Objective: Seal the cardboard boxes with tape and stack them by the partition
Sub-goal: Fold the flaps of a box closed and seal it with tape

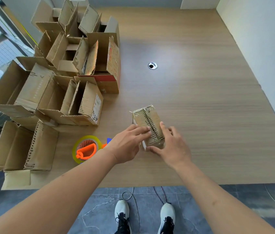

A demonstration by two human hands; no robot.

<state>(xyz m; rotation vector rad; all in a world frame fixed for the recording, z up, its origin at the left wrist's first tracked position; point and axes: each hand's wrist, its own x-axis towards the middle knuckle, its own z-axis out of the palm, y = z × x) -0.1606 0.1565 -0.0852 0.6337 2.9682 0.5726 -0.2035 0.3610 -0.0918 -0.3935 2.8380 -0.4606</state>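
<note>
Nearest the person, both hands bear on 1 small taped box (pixel 148 125) lying near the front of the wooden surface (pixel 200 98). The left hand (pixel 126 146) lays straight fingers across its top; the right hand (pixel 173 146) cups its near right corner, thumb under the end, so this grip is wrapped on the box. The flaps are closed, so its contents cannot be seen. The tape looks wrinkled, and pressing unevenly could leave the seam loose; lifting by 1 corner could let the box twist free. Just left lies the tape dispenser (pixel 86 149). Farther left, the open boxes (pixel 76 76) are heaped with flaps up, the visible interiors apparently empty; a careless reach could topple them. The partition (pixel 259 48) stands well apart at the right.
</note>
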